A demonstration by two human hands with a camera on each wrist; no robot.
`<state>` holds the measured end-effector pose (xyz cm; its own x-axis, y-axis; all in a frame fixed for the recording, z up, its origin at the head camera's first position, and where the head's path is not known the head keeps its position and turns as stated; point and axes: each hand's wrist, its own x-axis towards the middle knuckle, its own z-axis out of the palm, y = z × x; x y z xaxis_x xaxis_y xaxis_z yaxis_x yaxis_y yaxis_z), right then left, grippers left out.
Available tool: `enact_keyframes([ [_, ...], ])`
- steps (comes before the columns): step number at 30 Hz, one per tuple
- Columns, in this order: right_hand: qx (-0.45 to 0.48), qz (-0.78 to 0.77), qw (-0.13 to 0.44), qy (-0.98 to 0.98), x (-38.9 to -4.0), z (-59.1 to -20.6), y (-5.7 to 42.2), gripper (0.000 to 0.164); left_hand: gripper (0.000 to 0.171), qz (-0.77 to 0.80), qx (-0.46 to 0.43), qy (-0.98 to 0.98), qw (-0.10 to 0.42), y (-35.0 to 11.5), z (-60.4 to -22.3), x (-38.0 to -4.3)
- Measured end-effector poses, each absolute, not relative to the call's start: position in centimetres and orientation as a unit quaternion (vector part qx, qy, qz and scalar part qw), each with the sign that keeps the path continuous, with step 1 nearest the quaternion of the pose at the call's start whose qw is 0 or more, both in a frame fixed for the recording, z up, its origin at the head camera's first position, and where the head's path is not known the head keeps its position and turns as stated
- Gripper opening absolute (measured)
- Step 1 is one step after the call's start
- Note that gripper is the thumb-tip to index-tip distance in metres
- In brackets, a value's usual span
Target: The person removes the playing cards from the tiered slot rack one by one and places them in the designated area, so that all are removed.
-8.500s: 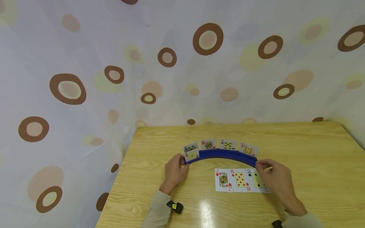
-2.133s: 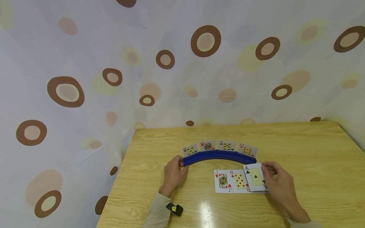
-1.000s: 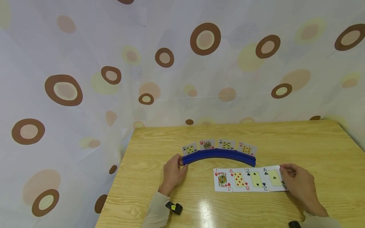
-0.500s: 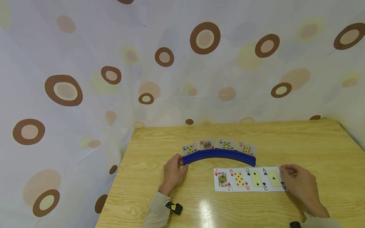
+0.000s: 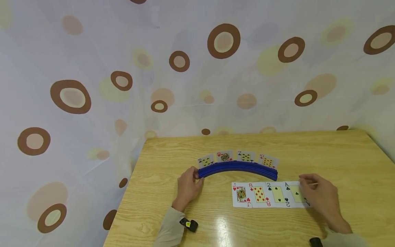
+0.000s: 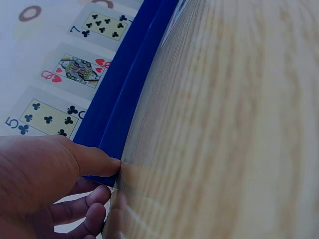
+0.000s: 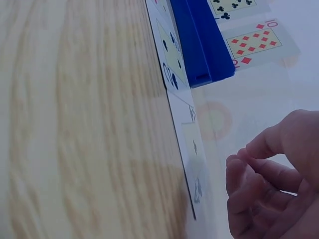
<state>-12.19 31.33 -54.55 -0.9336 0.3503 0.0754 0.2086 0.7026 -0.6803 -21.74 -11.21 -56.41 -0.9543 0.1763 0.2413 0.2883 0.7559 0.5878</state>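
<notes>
Your left hand pinches the blue holder at 9 o'clock, likely steadying it | right hand: curled, empty, 4 o'clock

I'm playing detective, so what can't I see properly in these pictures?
Ace: part of right edge, behind the right hand, head view.
Queen: bottom, behind the holder, head view.
Tip of holder: partly behind the left hand, left wrist view.
Seven: cut off by top edge, right wrist view.

Lower left: I see the left hand pinching the blue card holder. Up left side: five of clubs, queen of hearts, seven of clubs. Wood-grain table, right.
</notes>
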Motion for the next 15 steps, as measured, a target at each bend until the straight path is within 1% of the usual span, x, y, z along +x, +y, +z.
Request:
enact_keyframes([
  [6,-0.14,0.369,0.111,-0.912,-12.4,-54.4,30.4,0.031,0.018,-0.327,-0.124,-0.933,0.088,-11.2,-56.4,-21.7],
  [15,-0.09,0.397,0.185,-0.894,-13.3,-53.5,28.9,0.027,0.019,-0.329,-0.122,-0.933,0.086,-11.2,-56.5,-21.8],
])
